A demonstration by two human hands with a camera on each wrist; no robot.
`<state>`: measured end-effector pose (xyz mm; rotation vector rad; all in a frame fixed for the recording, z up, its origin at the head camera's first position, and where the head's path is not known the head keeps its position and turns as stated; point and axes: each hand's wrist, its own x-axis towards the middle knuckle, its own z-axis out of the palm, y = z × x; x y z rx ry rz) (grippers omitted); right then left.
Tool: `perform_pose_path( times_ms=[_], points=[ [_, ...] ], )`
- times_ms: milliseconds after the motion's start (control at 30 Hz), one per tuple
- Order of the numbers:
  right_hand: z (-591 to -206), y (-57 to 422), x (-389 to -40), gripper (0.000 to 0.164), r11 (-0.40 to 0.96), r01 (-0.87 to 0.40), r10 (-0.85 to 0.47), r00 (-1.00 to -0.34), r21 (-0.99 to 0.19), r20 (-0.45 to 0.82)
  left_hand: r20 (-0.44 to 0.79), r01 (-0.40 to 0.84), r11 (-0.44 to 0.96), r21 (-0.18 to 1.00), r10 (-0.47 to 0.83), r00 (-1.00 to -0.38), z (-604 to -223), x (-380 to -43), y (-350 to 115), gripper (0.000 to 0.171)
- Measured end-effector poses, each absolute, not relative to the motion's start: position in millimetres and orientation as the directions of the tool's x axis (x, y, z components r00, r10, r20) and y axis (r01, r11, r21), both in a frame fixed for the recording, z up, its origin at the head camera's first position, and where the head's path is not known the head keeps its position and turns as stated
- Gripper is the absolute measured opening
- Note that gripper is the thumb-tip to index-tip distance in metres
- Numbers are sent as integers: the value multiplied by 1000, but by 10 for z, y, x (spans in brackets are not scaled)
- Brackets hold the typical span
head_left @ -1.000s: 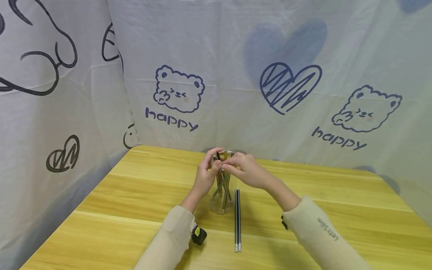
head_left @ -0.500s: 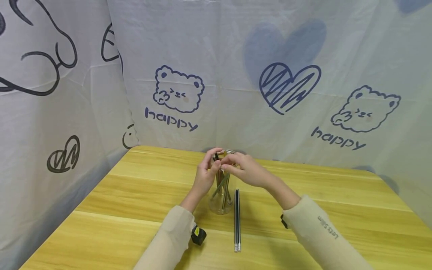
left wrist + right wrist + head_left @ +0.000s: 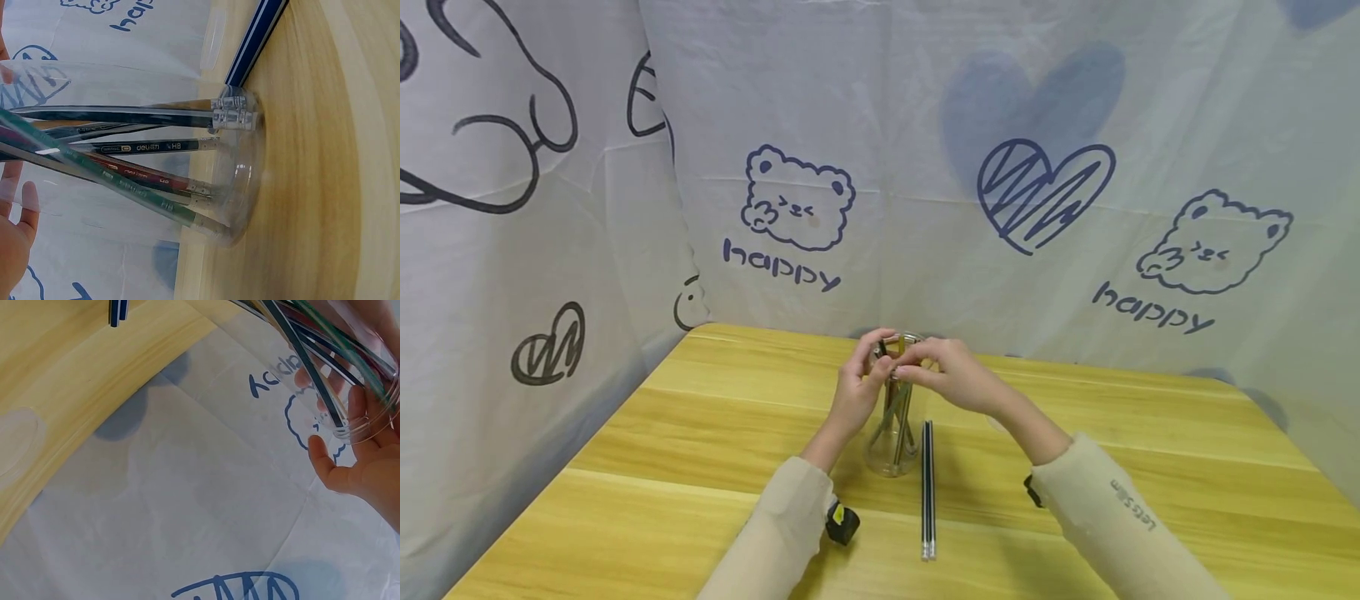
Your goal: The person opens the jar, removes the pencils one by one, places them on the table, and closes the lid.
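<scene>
A clear jar (image 3: 887, 458) stands upright on the table, holding several pencils (image 3: 144, 117) with dark, green, red and yellowish barrels. Their metal eraser ends (image 3: 234, 119) rest at the bottom. My left hand (image 3: 856, 392) grips the jar near its top, thumb on the near side and fingers around the far side. Over the rim, my right hand (image 3: 958, 375) has its fingers among the pencil tops. In the right wrist view its thumb (image 3: 322, 464) stands apart from its fingers, with a pencil end between them. Two dark striped pencils (image 3: 928, 492) lie side by side in front of the jar.
A clear round lid (image 3: 19, 447) lies on the table to the right of the jar. The wooden table (image 3: 700, 433) ends just behind the jar, against a white curtain (image 3: 910, 250) with blue drawings. A black wrist camera (image 3: 842, 525) sits under the left sleeve.
My right hand has shifted slightly to the right at the rim, its thumb and fingers looser. The left hand, the jar and the two pencils on the table stay in place.
</scene>
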<state>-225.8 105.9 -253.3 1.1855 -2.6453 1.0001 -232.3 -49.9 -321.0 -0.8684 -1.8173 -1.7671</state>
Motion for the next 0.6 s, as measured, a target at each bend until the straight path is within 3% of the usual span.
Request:
perform_pose_path(
  times_ms=[400, 600],
  points=[
    [-2547, 1046, -2275, 12, 485, -676, -620, -713, -555, 327, 697, 700, -26, 714, 128, -706, -3194, -2312, -496, 78],
    [-2530, 1075, -2309, 16, 441, -689, -675, -677, -575, 295, 694, 697, -27, 717, 127, -709, -3196, -2316, -505, 78]
  ],
)
